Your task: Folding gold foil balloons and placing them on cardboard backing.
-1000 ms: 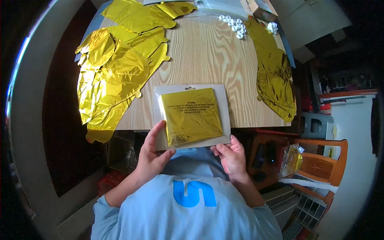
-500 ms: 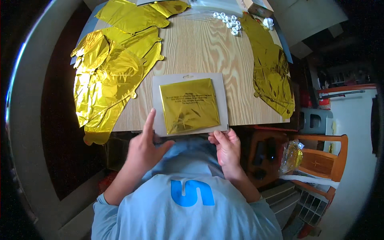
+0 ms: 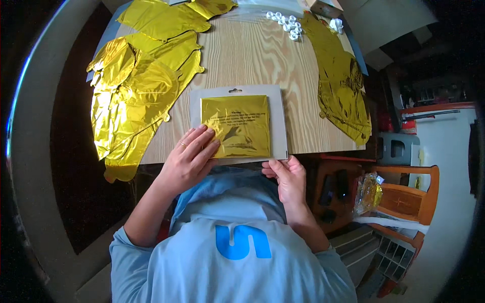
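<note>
At the table's near edge lies a flat hanging pack with a pale backing card (image 3: pixel 278 121) and a slotted top. A folded gold foil sheet (image 3: pixel 245 136) with small dark print shows on it. My left hand (image 3: pixel 188 160), a ring on one finger, rests with outstretched fingers on the pack's lower left part. At the lower right corner, my right hand (image 3: pixel 289 178) pinches the pack's bottom edge between thumb and fingers. Large flat gold foil balloons (image 3: pixel 146 96) overlap on the left, and another gold foil piece (image 3: pixel 341 76) lies along the right side.
Several small white ribbon rolls (image 3: pixel 288 24) sit at the far side, close to clear plastic bags (image 3: pixel 270 7) and a small box (image 3: pixel 326 7). A crumpled white piece (image 3: pixel 336 25) lies near the right edge. Beyond the table stands a wooden chair (image 3: pixel 427 194) holding plastic-wrapped items.
My left hand has come down from beside the pack onto its lower left part. The pack has shifted slightly away from me and straightened. My right hand keeps its pinch.
</note>
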The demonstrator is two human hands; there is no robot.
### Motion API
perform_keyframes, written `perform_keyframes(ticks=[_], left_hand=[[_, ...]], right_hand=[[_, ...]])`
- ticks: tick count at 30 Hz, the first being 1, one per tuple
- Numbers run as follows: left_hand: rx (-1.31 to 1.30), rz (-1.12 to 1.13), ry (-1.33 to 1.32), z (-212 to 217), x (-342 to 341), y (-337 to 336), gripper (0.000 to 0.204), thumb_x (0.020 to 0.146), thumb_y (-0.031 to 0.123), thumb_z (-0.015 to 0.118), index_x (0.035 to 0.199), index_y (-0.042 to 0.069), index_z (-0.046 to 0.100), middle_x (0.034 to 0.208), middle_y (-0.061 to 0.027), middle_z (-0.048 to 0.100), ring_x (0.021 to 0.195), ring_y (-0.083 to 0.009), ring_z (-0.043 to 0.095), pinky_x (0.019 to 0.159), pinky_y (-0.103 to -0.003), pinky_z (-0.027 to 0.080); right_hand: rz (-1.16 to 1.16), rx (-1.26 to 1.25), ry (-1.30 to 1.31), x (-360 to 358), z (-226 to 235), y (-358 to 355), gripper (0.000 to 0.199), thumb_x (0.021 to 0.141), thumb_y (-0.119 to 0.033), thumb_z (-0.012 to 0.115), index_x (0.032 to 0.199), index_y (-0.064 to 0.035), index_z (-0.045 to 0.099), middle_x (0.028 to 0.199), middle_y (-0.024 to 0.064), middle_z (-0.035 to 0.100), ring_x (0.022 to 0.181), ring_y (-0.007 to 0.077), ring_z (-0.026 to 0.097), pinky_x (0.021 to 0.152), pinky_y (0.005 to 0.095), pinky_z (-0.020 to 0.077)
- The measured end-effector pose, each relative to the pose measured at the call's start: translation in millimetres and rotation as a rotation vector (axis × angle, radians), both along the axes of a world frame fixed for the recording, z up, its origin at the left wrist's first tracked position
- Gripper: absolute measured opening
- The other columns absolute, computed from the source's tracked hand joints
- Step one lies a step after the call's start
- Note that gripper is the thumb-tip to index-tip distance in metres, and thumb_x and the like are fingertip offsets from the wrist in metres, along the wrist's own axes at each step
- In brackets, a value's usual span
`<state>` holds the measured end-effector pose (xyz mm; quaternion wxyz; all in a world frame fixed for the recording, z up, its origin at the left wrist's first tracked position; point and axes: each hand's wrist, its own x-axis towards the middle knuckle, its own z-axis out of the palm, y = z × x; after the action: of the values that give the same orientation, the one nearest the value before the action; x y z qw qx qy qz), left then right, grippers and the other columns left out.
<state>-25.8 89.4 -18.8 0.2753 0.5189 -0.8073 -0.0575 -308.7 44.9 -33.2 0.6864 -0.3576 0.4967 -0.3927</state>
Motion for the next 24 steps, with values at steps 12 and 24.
perform_keyframes(ticks=[12, 24], left_hand=[[0.12, -0.061, -0.048, 31.9, -19.9, -18.7, 0.076, 0.082, 0.041, 0.074, 0.147, 0.011, 0.048, 0.156, -0.0176, 0.039, 0.146, -0.0416, 0.033, 0.119, -0.058, 0.025], [0.057, -0.151, -0.254, 7.6, -44.8, -36.7, 0.08, 0.085, 0.035, 0.07, 0.153, 0.008, 0.038, 0.159, -0.0168, 0.035, 0.147, -0.041, 0.031, 0.12, -0.055, 0.025]], right_hand=[[-0.024, 0.004, -0.011, 1.0, -0.7, -0.4, 0.014, 0.095, -0.013, 0.071, 0.1, -0.0032, 0.064, 0.089, 0.0102, 0.073, 0.071, 0.0149, 0.069, 0.068, 0.0283, 0.0564], [-0.091, 0.006, 0.035, 6.5, 4.0, 1.4, 0.019, 0.094, -0.017, 0.074, 0.096, -0.0015, 0.064, 0.085, 0.0115, 0.073, 0.068, 0.0158, 0.069, 0.067, 0.0283, 0.0575]])
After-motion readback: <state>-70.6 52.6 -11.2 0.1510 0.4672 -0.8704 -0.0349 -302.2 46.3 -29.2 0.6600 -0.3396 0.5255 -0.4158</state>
